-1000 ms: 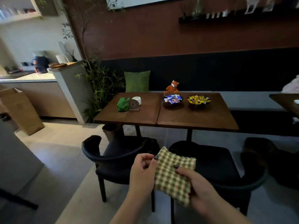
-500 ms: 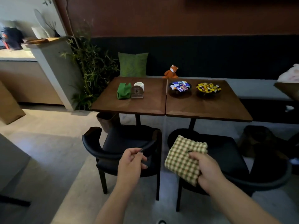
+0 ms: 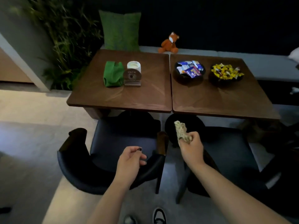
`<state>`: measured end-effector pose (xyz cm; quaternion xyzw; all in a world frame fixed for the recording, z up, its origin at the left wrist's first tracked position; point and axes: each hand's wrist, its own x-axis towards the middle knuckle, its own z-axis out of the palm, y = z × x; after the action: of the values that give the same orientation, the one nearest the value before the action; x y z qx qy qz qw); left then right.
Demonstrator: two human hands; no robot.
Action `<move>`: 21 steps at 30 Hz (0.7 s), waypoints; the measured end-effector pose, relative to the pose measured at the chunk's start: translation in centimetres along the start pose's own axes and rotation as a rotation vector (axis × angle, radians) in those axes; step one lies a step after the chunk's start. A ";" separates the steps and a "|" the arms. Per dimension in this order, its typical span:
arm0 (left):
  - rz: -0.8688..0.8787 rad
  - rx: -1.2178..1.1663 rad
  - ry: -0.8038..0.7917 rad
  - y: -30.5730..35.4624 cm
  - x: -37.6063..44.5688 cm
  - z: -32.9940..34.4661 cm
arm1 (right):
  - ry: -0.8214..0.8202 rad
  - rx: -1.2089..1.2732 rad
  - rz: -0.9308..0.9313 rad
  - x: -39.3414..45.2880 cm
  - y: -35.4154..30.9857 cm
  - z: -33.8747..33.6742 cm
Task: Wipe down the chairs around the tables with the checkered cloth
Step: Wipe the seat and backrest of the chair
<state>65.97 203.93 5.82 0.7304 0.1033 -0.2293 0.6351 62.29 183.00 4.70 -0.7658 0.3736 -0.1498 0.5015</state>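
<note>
The right hand (image 3: 191,147) grips the cloth (image 3: 182,132), bunched up, above the gap between the two chairs. The left hand (image 3: 129,160) holds nothing; its fingers curl loosely over the left chair (image 3: 113,143). The right chair (image 3: 226,152) is at 3 o'clock from the cloth.

At 12 o'clock are two tables (image 3: 145,97) pushed together. The left one has a green bag (image 3: 112,74), a white cup (image 3: 133,66) and a round sign (image 3: 132,77); its writing is too small to read. The right one has a bowl of snack packs (image 3: 189,71) and a bowl of yellow candy (image 3: 225,73). The pack labels are too blurry to read. A toy fox (image 3: 169,43) and a green pillow (image 3: 120,30) sit on the bench behind.
</note>
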 end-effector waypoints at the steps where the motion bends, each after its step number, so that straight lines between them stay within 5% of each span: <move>1: -0.025 0.022 -0.024 -0.6 1.4 0.0 | -0.042 -0.069 -0.062 0.4 0.6 1.3; 7: -0.172 0.159 -0.168 -3.7 9.9 0.2 | -0.655 -0.576 -0.330 0.1 5.1 6.8; 15: -0.408 0.128 -0.162 -7.4 16.4 0.7 | -0.912 -1.094 -0.714 2.0 4.6 8.3; 21: -0.542 0.026 -0.100 -11.0 18.0 3.6 | -1.020 -1.392 -0.694 6.7 4.0 13.7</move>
<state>76.06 199.76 -12.58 0.6717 0.2607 -0.4280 0.5455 73.42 186.31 -5.99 -0.9362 -0.1362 0.3213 -0.0403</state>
